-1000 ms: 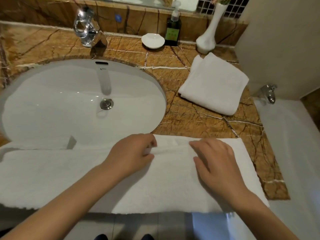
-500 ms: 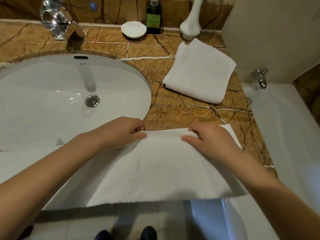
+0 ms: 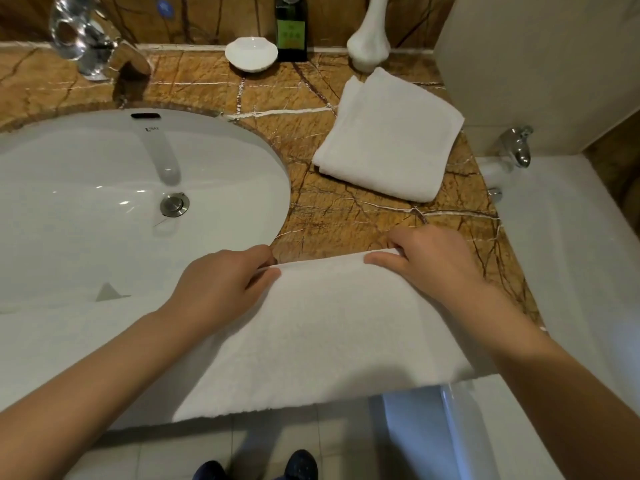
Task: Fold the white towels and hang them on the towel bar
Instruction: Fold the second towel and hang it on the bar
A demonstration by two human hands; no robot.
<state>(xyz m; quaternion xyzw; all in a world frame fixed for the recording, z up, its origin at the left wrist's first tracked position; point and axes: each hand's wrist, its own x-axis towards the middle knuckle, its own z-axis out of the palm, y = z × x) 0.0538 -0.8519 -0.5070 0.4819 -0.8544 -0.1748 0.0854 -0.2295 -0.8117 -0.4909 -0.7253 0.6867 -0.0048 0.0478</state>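
Observation:
A long white towel [image 3: 311, 334] lies along the front edge of the brown marble counter [image 3: 346, 216], its near side hanging over the edge. My left hand [image 3: 221, 289] pinches the towel's far edge close to the sink. My right hand [image 3: 429, 261] pinches the same edge further right, thumb on top. Between my hands that edge is lifted slightly off the counter. A second white towel [image 3: 388, 140], folded into a square, rests on the counter at the back right. No towel bar is in view.
A white oval sink [image 3: 121, 188] fills the left, with a chrome tap [image 3: 90, 43] behind it. Along the back wall stand a white soap dish [image 3: 251, 53], a green bottle [image 3: 291, 29] and a white vase [image 3: 369, 46]. A white bathtub [image 3: 568, 271] with a chrome fitting [image 3: 517, 145] borders the counter's right.
Both hands went from lying on the towel to pinching its far edge and lifting it. The camera tilted down and shifted right.

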